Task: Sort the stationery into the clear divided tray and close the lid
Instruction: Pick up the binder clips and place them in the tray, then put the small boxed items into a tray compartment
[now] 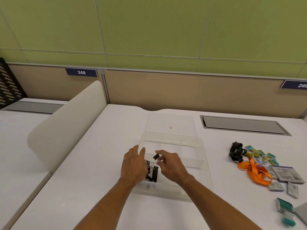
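Left hand: our left hand point(133, 165) sits at the near-left corner of the clear divided tray point(201, 156), fingers spread loose and flat, gripping nothing, palm against the tray's left wall.
Right hand: our right hand point(171, 165) is just beside the left one, over the tray, thumb and forefinger pinched on a small black binder clip point(156, 157) held just above the tray's left side.
Clip pile: right between our two hands, below the pinched clip, a heap of black binder clips point(152, 172) already lies in the near-left compartment.
Tray: under and beyond both hands, open, its other compartments showing only the white surface point(86, 171) through the plastic.
Off to the right of our right hand: well apart from the tray, an orange lanyard point(255, 170) lies tangled on the surface, with grey-and-purple boxes point(286, 175) touching it on its far side from us.
Nearer the right edge: a teal staple pack point(284, 207), blurred.
Farther right: a black strap point(235, 151) next to a scatter of small yellow-and-teal boxes point(260, 155).
Beyond our hands: the clear lid point(171, 123) lies flat behind the tray, touching or just behind its far edge, we cannot tell which.
Farthest: a tan partition with a label reading 248 point(81, 72).
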Tool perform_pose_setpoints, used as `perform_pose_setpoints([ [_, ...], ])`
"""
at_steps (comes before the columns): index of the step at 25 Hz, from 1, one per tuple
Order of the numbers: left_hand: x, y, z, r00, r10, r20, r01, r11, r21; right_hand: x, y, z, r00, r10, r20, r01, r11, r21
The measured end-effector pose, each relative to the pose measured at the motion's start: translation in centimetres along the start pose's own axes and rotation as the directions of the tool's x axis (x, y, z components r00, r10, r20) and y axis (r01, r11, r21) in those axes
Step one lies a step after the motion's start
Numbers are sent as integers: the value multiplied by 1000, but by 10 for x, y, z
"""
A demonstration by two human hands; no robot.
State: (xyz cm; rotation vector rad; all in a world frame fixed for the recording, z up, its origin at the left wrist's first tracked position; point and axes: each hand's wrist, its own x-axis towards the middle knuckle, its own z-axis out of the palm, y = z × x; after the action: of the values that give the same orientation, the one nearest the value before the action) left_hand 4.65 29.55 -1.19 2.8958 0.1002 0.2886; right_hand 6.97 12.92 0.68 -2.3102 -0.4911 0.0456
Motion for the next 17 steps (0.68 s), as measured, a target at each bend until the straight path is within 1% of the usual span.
perform_pose_setpoints([
  [4, 2, 2, -4, 1000, 15, 11, -15, 1000, -15, -1, 4, 0, 999, -18, -44, 18, 1000, 13],
  [6, 4, 5, -3, 999, 41, 11, -41, 999, -29, -4, 8, -3, 997, -12, -70, 11, 1000, -21],
  [8, 5, 12, -2, 997, 68, 20, -67, 996, -52, -10, 13, -9, 997, -6, -80, -4, 992, -125],
  [11, 6, 29, 4, 991, 110, 75, -105, 992, -73, -22, 22, -23, 995, 12, -102, -40, 962, -272],
  [17, 9, 77, 20, 970, 216, 108, -211, 976, -54, -49, 59, -55, 981, 102, -166, -165, 888, -429],
])
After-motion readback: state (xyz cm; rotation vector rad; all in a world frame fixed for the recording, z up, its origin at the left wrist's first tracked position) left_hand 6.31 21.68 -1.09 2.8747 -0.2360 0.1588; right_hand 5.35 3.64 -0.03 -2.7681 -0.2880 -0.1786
